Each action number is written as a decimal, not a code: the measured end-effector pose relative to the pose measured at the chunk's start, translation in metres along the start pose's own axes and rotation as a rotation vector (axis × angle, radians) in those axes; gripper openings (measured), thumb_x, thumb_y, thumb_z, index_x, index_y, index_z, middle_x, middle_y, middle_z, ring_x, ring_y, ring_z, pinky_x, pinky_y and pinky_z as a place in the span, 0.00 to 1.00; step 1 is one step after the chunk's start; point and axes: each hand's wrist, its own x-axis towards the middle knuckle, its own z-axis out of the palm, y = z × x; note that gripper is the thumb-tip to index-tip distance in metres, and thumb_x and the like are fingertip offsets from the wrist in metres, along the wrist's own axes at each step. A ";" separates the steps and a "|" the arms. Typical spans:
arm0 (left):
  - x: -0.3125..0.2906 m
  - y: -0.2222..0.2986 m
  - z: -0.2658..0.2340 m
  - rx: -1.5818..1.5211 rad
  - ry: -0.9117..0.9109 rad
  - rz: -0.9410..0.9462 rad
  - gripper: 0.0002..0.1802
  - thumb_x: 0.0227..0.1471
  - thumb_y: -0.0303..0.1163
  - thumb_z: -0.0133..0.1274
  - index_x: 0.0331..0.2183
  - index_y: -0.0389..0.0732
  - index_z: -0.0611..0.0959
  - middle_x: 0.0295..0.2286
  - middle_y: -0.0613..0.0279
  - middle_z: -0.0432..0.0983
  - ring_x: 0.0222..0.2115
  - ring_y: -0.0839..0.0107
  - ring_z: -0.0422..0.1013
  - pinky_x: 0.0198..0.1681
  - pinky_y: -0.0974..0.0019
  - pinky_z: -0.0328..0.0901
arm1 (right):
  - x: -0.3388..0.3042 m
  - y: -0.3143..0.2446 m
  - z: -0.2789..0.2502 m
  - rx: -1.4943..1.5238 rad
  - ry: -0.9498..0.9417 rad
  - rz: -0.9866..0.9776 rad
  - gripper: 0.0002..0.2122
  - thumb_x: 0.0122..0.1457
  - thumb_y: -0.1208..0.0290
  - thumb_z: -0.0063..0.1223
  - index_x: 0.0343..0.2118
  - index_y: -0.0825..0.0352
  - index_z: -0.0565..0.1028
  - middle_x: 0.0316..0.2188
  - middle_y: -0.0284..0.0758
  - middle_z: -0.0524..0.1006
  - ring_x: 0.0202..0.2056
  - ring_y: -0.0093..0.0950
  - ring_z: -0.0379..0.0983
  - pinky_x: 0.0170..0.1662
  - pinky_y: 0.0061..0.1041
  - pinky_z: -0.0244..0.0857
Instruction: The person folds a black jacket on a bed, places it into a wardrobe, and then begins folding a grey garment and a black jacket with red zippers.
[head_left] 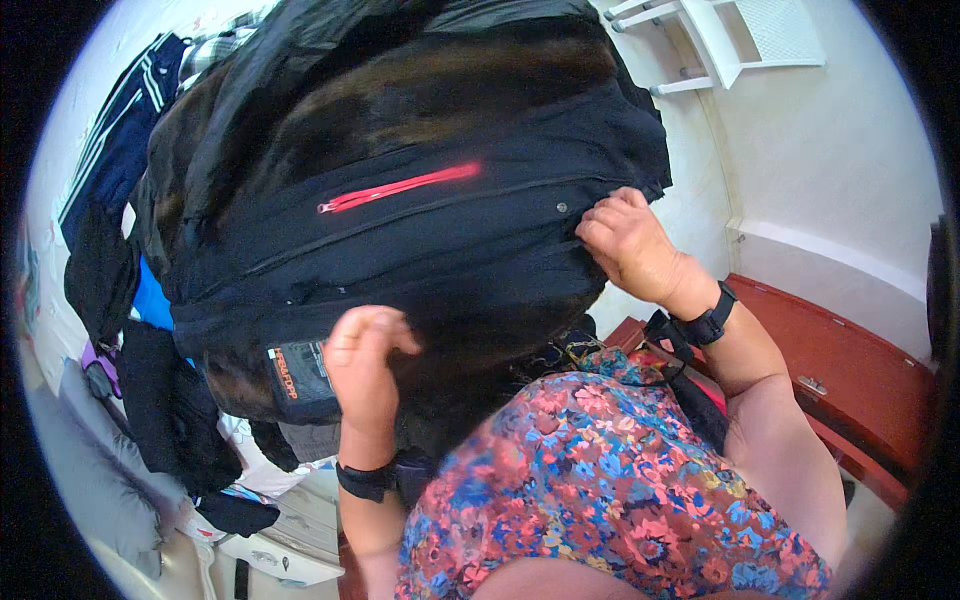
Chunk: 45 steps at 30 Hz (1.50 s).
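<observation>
A large black jacket [440,230] with brown fur-like lining lies spread out in front of me. A red zipper [400,187] runs across its dark inner panel, and a printed label [300,375] shows near its lower left. At the jacket's right edge, beside a small metal snap, my right hand [628,245] is closed with its fingertips pinching the cloth. My left hand [365,355] is over the lower part, just right of the label. Its fingers are loosely bent, the thumb stands apart, and nothing shows in it.
Dark trousers with white stripes [125,130] and other dark clothes are heaped at the left, beside a grey pillow [100,470]. A white rack [700,40] stands at the far right. A reddish-brown wooden chest [830,350] sits at my right.
</observation>
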 end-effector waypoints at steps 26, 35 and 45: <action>0.081 -0.034 0.139 -0.774 -0.058 -0.410 0.03 0.47 0.23 0.52 0.26 0.34 0.78 0.22 0.55 0.75 0.21 0.66 0.72 0.25 0.65 0.67 | -0.038 0.047 0.015 0.150 0.522 -0.170 0.06 0.40 0.78 0.52 0.25 0.66 0.71 0.27 0.33 0.71 0.30 0.31 0.68 0.43 0.36 0.61; 0.085 0.004 0.133 0.028 0.005 -0.181 0.06 0.43 0.22 0.56 0.26 0.27 0.80 0.24 0.51 0.76 0.24 0.64 0.74 0.28 0.69 0.69 | -0.005 0.017 0.026 0.270 0.344 0.073 0.11 0.47 0.76 0.47 0.36 0.63 0.69 0.24 0.36 0.68 0.22 0.35 0.70 0.22 0.30 0.65; 0.093 0.009 0.130 -0.002 -0.107 -0.275 0.09 0.45 0.24 0.55 0.27 0.26 0.80 0.25 0.49 0.76 0.24 0.62 0.75 0.28 0.68 0.70 | -0.023 0.015 0.036 0.301 0.366 -0.155 0.07 0.38 0.78 0.49 0.25 0.65 0.70 0.29 0.35 0.72 0.19 0.31 0.69 0.20 0.25 0.62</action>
